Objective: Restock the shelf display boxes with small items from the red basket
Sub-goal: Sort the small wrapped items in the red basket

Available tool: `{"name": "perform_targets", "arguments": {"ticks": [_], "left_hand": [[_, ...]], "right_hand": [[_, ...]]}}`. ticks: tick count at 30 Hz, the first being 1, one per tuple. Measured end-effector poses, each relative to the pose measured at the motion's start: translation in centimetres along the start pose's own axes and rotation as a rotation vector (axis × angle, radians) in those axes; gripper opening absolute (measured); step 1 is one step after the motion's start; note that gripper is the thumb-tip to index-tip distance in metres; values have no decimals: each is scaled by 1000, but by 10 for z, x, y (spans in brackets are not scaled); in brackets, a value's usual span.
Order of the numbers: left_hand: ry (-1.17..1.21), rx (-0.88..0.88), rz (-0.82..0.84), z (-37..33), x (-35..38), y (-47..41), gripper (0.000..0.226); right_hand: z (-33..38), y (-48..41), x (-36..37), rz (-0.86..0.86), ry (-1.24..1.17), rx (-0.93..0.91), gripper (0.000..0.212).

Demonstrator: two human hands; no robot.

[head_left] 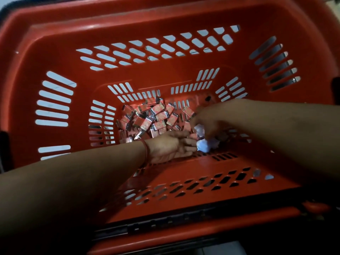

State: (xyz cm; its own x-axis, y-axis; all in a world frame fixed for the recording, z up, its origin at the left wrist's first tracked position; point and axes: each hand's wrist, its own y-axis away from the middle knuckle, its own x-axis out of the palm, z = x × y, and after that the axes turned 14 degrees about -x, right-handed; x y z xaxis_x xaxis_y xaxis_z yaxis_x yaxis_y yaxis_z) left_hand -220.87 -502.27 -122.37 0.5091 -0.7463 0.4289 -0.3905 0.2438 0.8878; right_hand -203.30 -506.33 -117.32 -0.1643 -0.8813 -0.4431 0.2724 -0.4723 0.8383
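I look straight down into a red plastic basket (55, 43) with slotted walls. Several small red-and-silver wrapped packets (152, 116) lie heaped on its floor. My left hand (171, 148) rests palm up at the bottom, fingers loosely spread, beside the heap, with a red thread round the wrist. My right hand (207, 120) reaches in from the right, fingers curled over the packets at the heap's right edge; whether it grips one is hidden. A crumpled white wrapper or bag (204, 142) lies between the two hands, touching the left fingertips.
The basket's near wall (202, 181) slopes under both forearms. A black handle bar (165, 225) runs along the near rim. Pale floor shows through the wall slots. The surroundings are dark.
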Motion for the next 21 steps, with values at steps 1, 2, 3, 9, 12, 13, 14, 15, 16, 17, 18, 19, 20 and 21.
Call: {"name": "perform_targets", "arguments": {"ticks": [1, 2, 3, 9, 12, 13, 14, 15, 16, 17, 18, 19, 20, 21], "left_hand": [[-34, 4, -13, 0, 1, 0, 62], [-84, 29, -39, -1, 2, -1, 57], [-161, 67, -72, -2, 2, -3, 50], [-1325, 564, -474, 8, -23, -15, 32], [-1713, 529, -378, 6, -28, -15, 53], [-1780, 509, -361, 4, -26, -14, 59], [-1836, 512, -371, 1, -25, -13, 64], [-1896, 519, -394, -1, -23, -12, 67], [-1970, 513, -409, -3, -22, -11, 72], [-2042, 496, -405, -5, -23, -11, 80], [-2096, 464, -389, -7, -22, -11, 88], [-2132, 435, -377, -7, -22, -13, 89], [-2162, 429, -375, -8, -21, -15, 81], [-2196, 426, -377, -8, -21, -17, 73]], "right_hand": [[-6, 0, 0, 21, 59, 23, 32], [-10, 1, 2, 48, 88, 40, 36], [-15, 2, 0, 77, 70, 62, 37], [-23, 8, -16, 36, 62, 71, 58], [-12, 18, -18, -146, 120, 104, 32], [-5, 17, -18, -138, 187, 103, 36], [2, 15, -18, -95, 244, 77, 49], [10, 9, -15, -68, 264, 24, 61], [18, 0, -11, -30, 249, -46, 66], [25, -8, -7, -11, 210, -115, 67], [27, -15, 0, 24, 177, -154, 67], [29, -20, 5, 31, 134, -160, 70], [28, -23, 11, 34, 94, -152, 75], [26, -21, 14, 27, 38, -140, 80]]}}
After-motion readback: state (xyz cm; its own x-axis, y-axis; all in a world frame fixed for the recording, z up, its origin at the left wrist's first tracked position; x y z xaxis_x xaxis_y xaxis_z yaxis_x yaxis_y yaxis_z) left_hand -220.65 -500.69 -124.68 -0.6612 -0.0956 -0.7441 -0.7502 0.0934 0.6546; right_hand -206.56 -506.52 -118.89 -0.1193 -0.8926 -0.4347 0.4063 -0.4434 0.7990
